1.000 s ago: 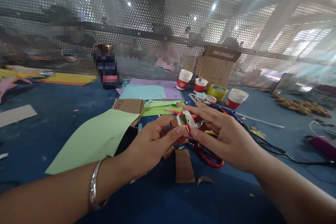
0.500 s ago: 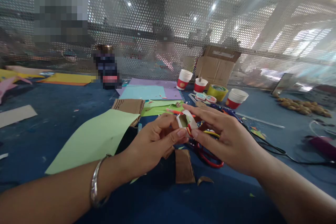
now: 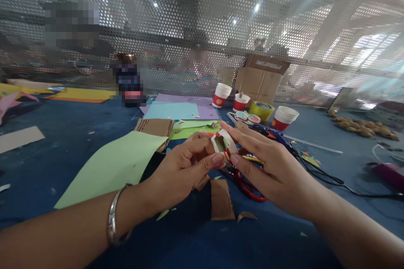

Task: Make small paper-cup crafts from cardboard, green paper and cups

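Between my two hands is a small white paper piece with red trim (image 3: 232,146), folded or curled around a greenish hollow. My left hand (image 3: 186,166) pinches its left and lower side with thumb and fingers. From the right, my right hand (image 3: 263,155) grips the other side between thumb and fingertips. Red-handled scissors (image 3: 249,189) lie on the table below my right hand, partly covered by it. A brown cardboard strip (image 3: 222,201) and a curved brown scrap (image 3: 246,216) lie nearer to me. Beside my left wrist a pale green sheet (image 3: 116,164) rests on cardboard.
Paper cups (image 3: 284,117), yellow tape (image 3: 261,110) and a cardboard box (image 3: 259,80) stand toward the back. Purple paper (image 3: 206,107) and blue paper (image 3: 172,110) lie flat ahead. A black cable (image 3: 325,178) runs right, near a glue stick (image 3: 312,145). Perforated metal (image 3: 158,29) bounds the far side.
The white paper piece has turned slightly in my fingers, and its hollow shows a little differently. Both hands keep their hold in nearly the same place.
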Motion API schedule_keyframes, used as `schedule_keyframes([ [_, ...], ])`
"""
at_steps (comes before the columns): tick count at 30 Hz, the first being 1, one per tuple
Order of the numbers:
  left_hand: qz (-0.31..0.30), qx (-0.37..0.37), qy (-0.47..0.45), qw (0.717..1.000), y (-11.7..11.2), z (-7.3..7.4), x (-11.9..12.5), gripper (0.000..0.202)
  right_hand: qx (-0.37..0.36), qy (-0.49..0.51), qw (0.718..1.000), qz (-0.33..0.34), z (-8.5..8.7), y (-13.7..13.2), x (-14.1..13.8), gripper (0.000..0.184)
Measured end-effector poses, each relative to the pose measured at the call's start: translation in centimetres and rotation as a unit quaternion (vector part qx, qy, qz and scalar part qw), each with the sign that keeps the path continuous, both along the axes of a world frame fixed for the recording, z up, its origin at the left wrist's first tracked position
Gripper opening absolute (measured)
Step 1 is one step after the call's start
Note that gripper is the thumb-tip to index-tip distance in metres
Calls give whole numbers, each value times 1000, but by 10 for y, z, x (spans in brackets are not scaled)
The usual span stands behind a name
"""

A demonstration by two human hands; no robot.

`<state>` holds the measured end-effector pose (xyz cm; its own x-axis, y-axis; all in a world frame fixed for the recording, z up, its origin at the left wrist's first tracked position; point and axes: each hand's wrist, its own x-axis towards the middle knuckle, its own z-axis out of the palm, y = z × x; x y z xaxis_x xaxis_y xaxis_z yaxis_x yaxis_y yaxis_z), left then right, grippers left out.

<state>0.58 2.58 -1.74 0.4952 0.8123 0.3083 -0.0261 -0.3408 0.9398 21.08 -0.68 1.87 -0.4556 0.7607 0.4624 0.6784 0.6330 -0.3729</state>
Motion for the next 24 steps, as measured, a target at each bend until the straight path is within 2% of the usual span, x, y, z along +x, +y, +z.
schedule_keyframes([
  [4,8,54,32,998,2,2,-3,26,0,-3,1000,7,-1,0,0,58],
  [11,30,84,59,994,0,5,-4,25,14,-16,1000,17,-1,-2,-1,60],
  [20,70,84,59,992,-1,2,-2,24,0,-62,998,21,-4,1,-4,54],
  [24,63,25,24,997,-4,-1,0,26,-10,-67,998,18,-3,1,-4,55],
])
